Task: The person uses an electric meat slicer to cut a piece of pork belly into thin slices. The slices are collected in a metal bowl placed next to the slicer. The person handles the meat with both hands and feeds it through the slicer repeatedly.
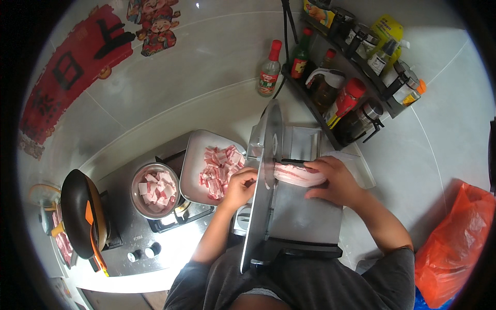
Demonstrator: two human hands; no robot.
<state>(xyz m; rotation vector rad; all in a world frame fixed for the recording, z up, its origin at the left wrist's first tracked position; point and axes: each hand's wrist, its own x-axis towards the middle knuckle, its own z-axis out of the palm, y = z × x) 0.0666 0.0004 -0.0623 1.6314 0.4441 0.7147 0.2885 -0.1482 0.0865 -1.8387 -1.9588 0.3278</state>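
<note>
A meat slicer [306,224] with a tall metal plate and a round blade [274,120] stands before me. On its carriage lies a block of pork belly [298,175], its end against the blade side. My right hand [335,180] grips the outer end of the block, thumb below and fingers above. On the plate's other side, my left hand [241,188] is raised with curled fingers by the plate's face; whether it holds a slice I cannot tell. Just left of it, a metal tray [190,170] holds cut pork pieces [221,168].
A steel bowl [135,197] of pork pieces sits on the gas stove [128,232]. A black wok [79,217] with an orange spatula [93,232] stands further left. Behind the slicer are a bottle [269,71] and a black rack [310,104] of condiments. A red plastic bag [453,240] lies right.
</note>
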